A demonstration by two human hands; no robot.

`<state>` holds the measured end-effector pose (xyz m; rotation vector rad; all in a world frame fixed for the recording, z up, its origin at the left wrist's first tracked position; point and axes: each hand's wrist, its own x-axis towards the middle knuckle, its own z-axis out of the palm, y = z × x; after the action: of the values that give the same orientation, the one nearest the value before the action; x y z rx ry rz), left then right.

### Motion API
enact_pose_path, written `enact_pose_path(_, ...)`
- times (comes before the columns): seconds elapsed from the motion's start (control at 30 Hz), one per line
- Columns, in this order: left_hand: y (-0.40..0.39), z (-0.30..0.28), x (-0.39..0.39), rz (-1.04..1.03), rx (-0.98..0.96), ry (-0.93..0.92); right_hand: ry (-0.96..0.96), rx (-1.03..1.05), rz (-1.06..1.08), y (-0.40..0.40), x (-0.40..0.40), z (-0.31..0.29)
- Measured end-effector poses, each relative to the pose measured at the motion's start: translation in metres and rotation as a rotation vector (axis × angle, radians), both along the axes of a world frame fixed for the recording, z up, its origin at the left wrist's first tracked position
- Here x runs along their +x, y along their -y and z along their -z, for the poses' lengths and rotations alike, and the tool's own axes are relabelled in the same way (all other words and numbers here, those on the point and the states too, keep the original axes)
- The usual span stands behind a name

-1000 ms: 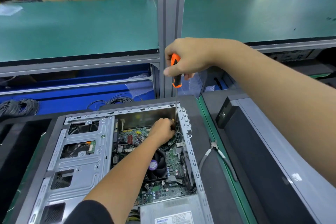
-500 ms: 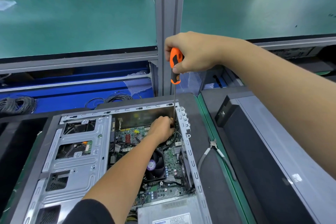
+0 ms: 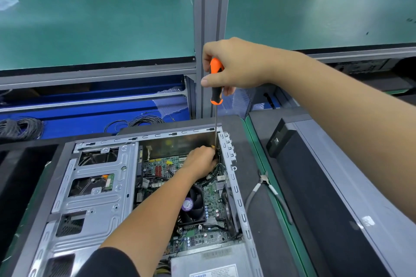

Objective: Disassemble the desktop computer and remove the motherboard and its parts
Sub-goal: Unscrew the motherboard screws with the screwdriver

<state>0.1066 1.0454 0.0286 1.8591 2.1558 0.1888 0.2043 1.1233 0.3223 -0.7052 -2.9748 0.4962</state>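
Lying open on the work bench, the computer case (image 3: 236,186) is the big thing to look at, so everything here is told from it. At the left side of the case sits the silver drive cage (image 3: 90,198), with square holes cut in it. Just right of the cage is the green motherboard (image 3: 211,193), down flat on the floor of the case. It is not out yet. A black cooler fan (image 3: 193,204) sits on the middle of the board, and a grey power supply (image 3: 211,261) fills the near end of the case.

The left hand (image 3: 200,162) reaches deep into the far right corner of the case. Its fingers are curled down by the tip of the tool, likely to keep the tip steady on a screw. What it pinches, if anything, is hidden, so I cannot tell if it holds something.

Above that same corner, the right hand (image 3: 234,65) grips the orange and black handle of a long screwdriver (image 3: 216,83). The fingers wrap tight round the handle. The thin shaft stands straight up and down, going into the corner of the case. It is held upright so the tip sits square in the screw and does not slip.

On the dark mat just right of the case lie grey-handled pliers (image 3: 267,186), close by for later. Further right lies a dark case panel (image 3: 326,186), flat on the bench.
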Motion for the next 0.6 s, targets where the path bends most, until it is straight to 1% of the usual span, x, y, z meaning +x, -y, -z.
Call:
enact_pose_path(0.1, 0.001, -0.001, 0.001, -0.01, -0.002, 0.007, -0.04, 0.011, 0.008, 0.0, 0.001, 0.0)
enact_pose_path(0.3, 0.005, -0.011, -0.003, -0.072, -0.038, 0.142, -0.17, -0.026, 0.021, -0.005, 0.003, 0.001)
enact_pose_path(0.4, 0.01, -0.022, -0.006, -0.055, -0.087, 0.199, -0.286, -0.12, 0.071, -0.005, 0.001, 0.002)
enact_pose_path(0.5, 0.016, -0.037, -0.008, -0.064, -0.099, 0.244, -0.401, -0.293, 0.109, -0.002, -0.004, 0.003)
enact_pose_path(0.6, 0.026, -0.05, -0.009, -0.077, -0.064, 0.291, -0.391, -0.408, 0.106, 0.005, -0.006, 0.007)
